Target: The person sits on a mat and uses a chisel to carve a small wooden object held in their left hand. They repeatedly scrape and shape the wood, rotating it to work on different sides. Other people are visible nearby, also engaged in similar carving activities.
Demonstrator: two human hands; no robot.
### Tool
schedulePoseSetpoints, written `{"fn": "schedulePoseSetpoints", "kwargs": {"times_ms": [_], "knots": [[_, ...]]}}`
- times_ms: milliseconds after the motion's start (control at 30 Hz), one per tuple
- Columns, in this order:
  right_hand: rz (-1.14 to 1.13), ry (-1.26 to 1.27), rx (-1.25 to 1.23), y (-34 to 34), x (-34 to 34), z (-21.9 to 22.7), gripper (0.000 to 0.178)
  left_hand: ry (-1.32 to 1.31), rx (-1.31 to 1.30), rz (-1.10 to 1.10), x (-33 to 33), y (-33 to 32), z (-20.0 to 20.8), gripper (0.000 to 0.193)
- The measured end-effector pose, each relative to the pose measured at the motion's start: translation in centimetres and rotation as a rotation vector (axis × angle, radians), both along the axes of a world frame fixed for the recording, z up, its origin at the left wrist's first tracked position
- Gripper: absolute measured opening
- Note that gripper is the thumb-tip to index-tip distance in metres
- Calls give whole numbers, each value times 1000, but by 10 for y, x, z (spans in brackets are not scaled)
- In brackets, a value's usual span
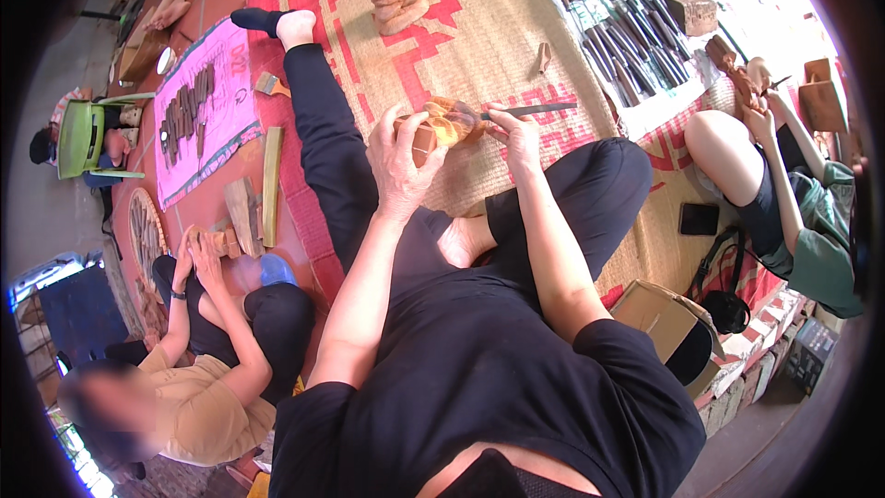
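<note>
My left hand (403,159) is wrapped round the squared base of a small reddish-brown wood carving (450,124), which lies tilted on its side in front of me. Its carved, rounded part points toward my right hand (516,136). That hand grips a long, slim, dark file-like tool (551,109). One end of the tool sticks out to the right, and the other reaches the carving's right side. Whether it touches the wood I cannot tell.
A second wood carving (395,2) stands on the patterned mat (470,46) ahead. Many dark chisels (627,28) lie on a white cloth at right, more tools on a pink sheet (230,143) at left. Co-workers sit either side. A brush (272,85) and phone (699,219) lie nearby.
</note>
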State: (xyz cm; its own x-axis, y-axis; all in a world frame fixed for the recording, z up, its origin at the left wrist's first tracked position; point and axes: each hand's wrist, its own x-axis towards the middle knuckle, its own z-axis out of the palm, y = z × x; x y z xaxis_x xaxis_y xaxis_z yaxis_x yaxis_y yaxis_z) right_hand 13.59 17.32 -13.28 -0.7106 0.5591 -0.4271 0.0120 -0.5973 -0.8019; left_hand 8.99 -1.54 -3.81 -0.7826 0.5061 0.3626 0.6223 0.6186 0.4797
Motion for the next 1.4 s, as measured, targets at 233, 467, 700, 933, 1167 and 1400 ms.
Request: {"fn": "schedulePoseSetpoints", "kwargs": {"times_ms": [233,467,700,933,1167,1400], "knots": [[109,-1,94,-6,2,-17,23,-11,-3,-6,-1,4,3,54],[107,9,-10,-2,6,-3,23,-57,-5,-15,-11,2,8,53],[150,10,161,-5,-6,-19,25,-61,49,-15,-19,2,8,51],[165,46,121,-4,-10,-7,27,-73,158,25,-27,-11,3,51],[144,72,-54,6,-9,-33,24,-136,171,83,-18,-16,2,53],[230,144,144,-13,-18,-16,40,-205,253,149,-19,-23,-3,53]]}}
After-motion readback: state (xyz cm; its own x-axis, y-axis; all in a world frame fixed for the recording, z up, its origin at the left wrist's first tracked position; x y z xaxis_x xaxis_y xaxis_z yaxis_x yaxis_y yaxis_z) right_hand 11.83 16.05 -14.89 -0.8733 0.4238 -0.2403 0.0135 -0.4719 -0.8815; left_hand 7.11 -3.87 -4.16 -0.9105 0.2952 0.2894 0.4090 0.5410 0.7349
